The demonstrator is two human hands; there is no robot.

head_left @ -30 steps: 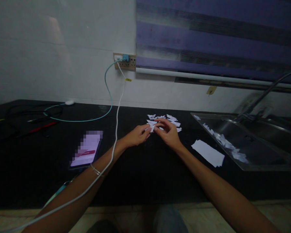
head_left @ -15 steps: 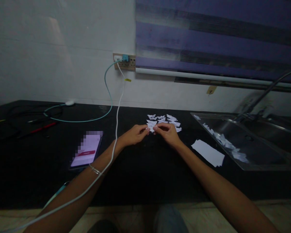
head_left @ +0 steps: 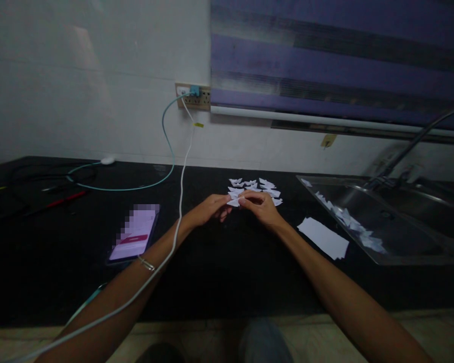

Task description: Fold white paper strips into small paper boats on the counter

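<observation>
A small folded white paper boat is between my two hands above the dark counter. My right hand pinches its right side between thumb and fingers. From the left, my left hand grips the other edge with its upper fingers, the lower ones curled beneath. Just behind the hands stand several white paper boats in short rows; my right hand hides part of the nearest ones. The boat's fine folds are too small to make out.
Right of my right arm lies a stack of white paper. Folded paper pieces line the rim of a steel sink. A phone lies on the left. A white cable hangs across my left forearm from the wall socket.
My left hand has turned a little, and its lower fingers now show below the paper. More of the paper boat is visible. My right hand has barely moved.
</observation>
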